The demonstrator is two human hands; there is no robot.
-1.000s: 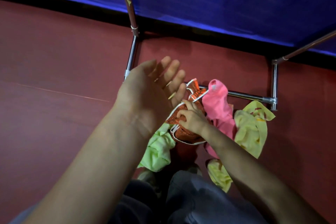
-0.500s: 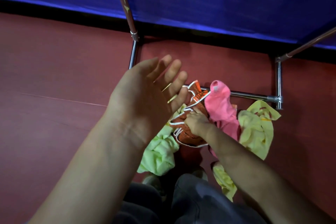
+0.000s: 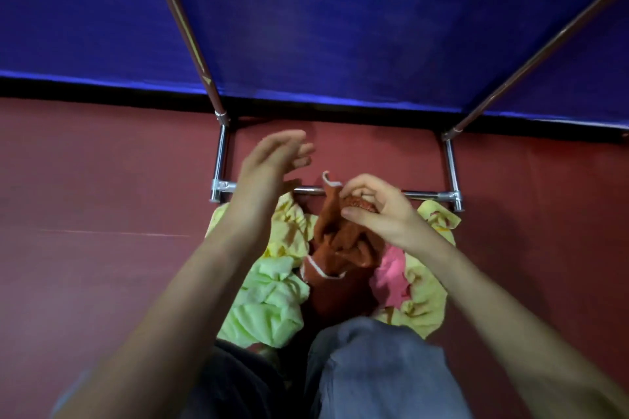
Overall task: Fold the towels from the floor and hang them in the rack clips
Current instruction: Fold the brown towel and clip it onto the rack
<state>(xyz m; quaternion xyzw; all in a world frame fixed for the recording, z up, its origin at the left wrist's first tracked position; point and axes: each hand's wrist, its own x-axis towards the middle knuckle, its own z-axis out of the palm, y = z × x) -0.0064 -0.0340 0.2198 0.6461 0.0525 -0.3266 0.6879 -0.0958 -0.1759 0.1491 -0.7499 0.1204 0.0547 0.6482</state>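
A pile of towels lies on the red floor in front of the metal rack base bar [image 3: 422,194]. My right hand [image 3: 377,211] grips an orange towel with white trim [image 3: 337,241] and holds it lifted above the pile, its lower part hanging down. To its left my left hand [image 3: 269,170] hovers with straight, relaxed fingers and holds nothing. A light green towel [image 3: 269,303], a pink towel [image 3: 391,275] and yellow towels [image 3: 425,299] stay crumpled on the floor. No rack clips are visible.
Two slanted rack poles [image 3: 190,40] rise toward the top of the view in front of a blue cloth wall [image 3: 340,27]. The rack's short side legs [image 3: 452,166] stand on the red floor [image 3: 102,200]. My knees in dark trousers [image 3: 374,367] are at the bottom.
My right hand has raised the orange towel off the pile and off the pink towel. My left hand has stayed spread and empty beside it. The view has tilted up.
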